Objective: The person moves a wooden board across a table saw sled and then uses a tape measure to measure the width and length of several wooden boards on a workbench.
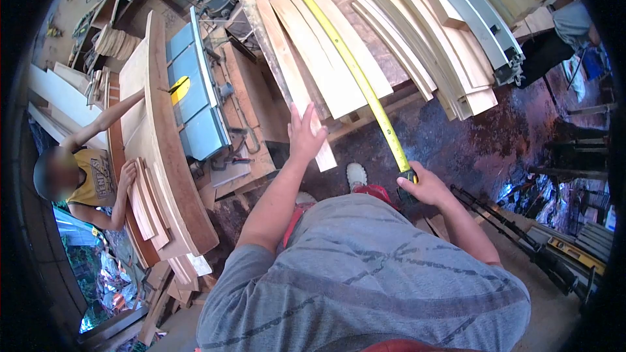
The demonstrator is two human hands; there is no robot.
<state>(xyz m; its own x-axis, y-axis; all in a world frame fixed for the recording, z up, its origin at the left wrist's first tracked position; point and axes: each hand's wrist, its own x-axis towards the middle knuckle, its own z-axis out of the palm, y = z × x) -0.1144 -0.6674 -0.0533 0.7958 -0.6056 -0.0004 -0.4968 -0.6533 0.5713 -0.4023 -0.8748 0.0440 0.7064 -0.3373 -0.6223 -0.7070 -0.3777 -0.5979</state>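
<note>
Left hand (305, 135) splayed on board (283, 58); right hand (424, 186) grips tape measure (363, 85)

Soft, fairly even light fills the middle of the view, and bluish-white daylight shows at the lower left and right edges, where small patches burn out. The pale boards (336, 91) are the brightest large surfaces, while the floor (482, 137) beyond them is dim, with a purplish sheen. The wide lens bends the metal rail (469, 13) into a curve and leaves the corners black. The tape measure (363, 87) looks reasonably crisp; detail softens toward the rim, and a co-worker's head (57, 175) is smeared by heavy blur.
</note>
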